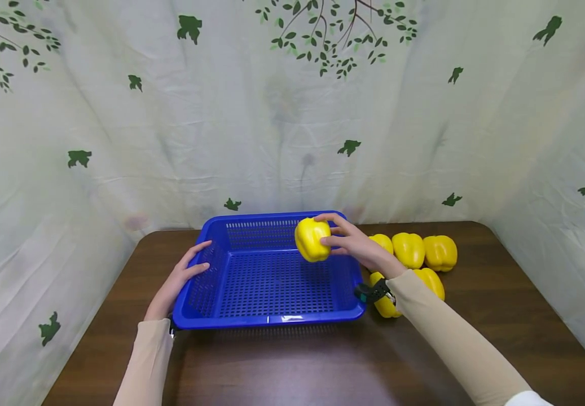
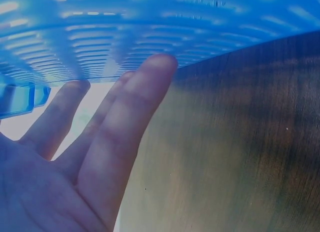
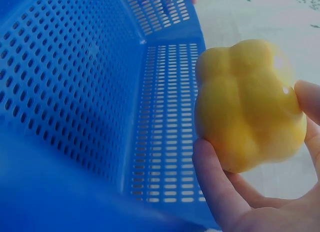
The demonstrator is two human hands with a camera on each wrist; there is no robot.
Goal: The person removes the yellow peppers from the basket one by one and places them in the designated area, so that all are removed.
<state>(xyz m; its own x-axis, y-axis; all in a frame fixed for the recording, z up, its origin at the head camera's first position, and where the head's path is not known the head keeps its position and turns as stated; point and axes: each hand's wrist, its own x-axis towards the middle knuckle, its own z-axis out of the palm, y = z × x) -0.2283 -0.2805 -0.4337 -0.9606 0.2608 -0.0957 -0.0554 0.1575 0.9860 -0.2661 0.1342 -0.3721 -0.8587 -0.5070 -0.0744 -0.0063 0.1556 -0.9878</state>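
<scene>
A yellow bell pepper [image 1: 312,239] is up in the air over the right part of a blue plastic basket [image 1: 269,321]. My right hand [image 1: 355,242] holds this pepper [image 3: 250,104] between thumb and fingers, as the right wrist view shows closely. At the basket's left side, my left hand [image 1: 177,282] rests on the rim with thumb and a finger reaching over it. In the left wrist view, other fingers [image 2: 117,127] of that hand lie nearly straight against the slotted outer wall [image 2: 150,42].
Several more yellow bell peppers [image 1: 440,253] lie on the brown wooden table [image 1: 282,366] right of the basket, some partly hidden by the right forearm. Behind the table hangs a pale curtain [image 1: 282,141] with green leaf prints.
</scene>
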